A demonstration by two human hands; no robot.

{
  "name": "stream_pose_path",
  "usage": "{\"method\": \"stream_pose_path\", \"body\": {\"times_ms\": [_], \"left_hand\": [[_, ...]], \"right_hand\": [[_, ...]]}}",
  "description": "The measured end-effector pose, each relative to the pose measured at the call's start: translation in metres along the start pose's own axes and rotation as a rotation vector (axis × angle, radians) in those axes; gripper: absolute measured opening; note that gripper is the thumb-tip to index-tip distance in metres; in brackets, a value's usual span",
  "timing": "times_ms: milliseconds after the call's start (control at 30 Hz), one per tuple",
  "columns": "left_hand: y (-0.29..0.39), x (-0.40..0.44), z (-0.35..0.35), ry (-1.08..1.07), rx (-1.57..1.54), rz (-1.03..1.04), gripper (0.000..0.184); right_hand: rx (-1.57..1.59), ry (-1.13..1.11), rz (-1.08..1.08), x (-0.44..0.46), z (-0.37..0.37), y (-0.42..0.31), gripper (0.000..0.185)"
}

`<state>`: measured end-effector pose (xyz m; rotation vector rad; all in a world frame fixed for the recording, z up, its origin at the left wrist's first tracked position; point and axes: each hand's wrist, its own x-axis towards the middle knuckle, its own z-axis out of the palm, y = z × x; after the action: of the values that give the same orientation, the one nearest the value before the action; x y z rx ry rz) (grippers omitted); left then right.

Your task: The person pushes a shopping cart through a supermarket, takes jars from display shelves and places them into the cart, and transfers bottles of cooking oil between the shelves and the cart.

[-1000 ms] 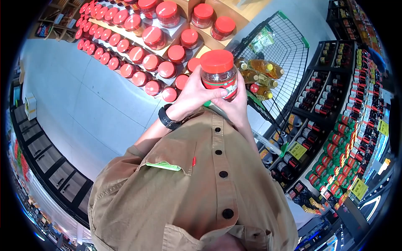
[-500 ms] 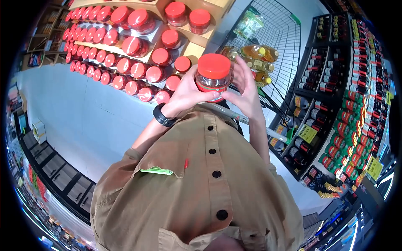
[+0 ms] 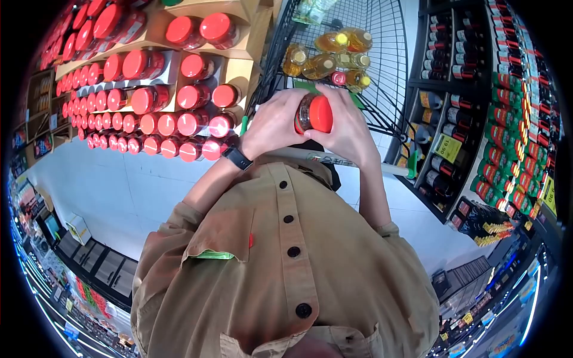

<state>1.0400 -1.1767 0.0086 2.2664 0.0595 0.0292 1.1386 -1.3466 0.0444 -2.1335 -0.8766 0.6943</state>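
Note:
Both of my hands hold a clear jar with a red lid [image 3: 320,114], tipped on its side above the cart handle, lid toward the right. My left hand [image 3: 276,122], with a black watch [image 3: 238,158] at its wrist, is wrapped round the jar's body. My right hand [image 3: 349,128] grips the lid end, its fingers curled over the top and its thumb below. The label is mostly hidden by my fingers. Just beyond my hands, bottles of yellow oil [image 3: 319,66] lie in the wire shopping cart [image 3: 388,71].
A stepped display [image 3: 242,71] of red-lidded jars [image 3: 194,66] stands at the left. The cart's handle [image 3: 334,159] crosses in front of my body. Dark shelves of bottles [image 3: 444,173] with a yellow price tag [image 3: 448,148] stand at the right.
The jar has gone from upright to tipped sideways. My right hand, loosened from it half a second ago, has closed round its lid. The view has swung, bringing the display and cart closer.

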Motion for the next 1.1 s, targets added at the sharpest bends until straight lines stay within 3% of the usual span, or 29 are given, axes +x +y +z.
{"method": "stream_pose_path", "body": {"times_ms": [267, 400, 500, 633, 767, 867, 1033, 1100], "left_hand": [[-0.011, 0.045, 0.057, -0.084, -0.116, 0.02, 0.078], [-0.031, 0.053, 0.075, -0.09, 0.01, -0.004, 0.08], [-0.047, 0.044, 0.076, -0.361, 0.251, -0.178, 0.07], [-0.066, 0.033, 0.081, -0.521, 0.308, -0.242, 0.063], [-0.066, 0.028, 0.083, -0.366, 0.275, -0.162, 0.064], [-0.067, 0.03, 0.083, -0.391, 0.261, -0.164, 0.064], [-0.066, 0.037, 0.078, -0.562, 0.251, -0.247, 0.068], [-0.067, 0.035, 0.08, -0.528, 0.259, -0.218, 0.067]], "right_hand": [[-0.083, 0.137, 0.052, 0.003, -0.017, 0.051, 0.07], [-0.205, 0.172, 0.111, 0.029, -0.018, 0.106, 0.064], [-0.361, 0.217, 0.124, 0.06, 0.002, 0.171, 0.063], [-0.482, 0.2, 0.141, 0.1, 0.037, 0.246, 0.061], [-0.51, 0.124, 0.198, 0.124, 0.073, 0.299, 0.059], [-0.543, 0.019, 0.294, 0.136, 0.096, 0.323, 0.06], [-0.55, 0.021, 0.331, 0.139, 0.115, 0.337, 0.055], [-0.552, 0.032, 0.349, 0.136, 0.119, 0.338, 0.054]]}}
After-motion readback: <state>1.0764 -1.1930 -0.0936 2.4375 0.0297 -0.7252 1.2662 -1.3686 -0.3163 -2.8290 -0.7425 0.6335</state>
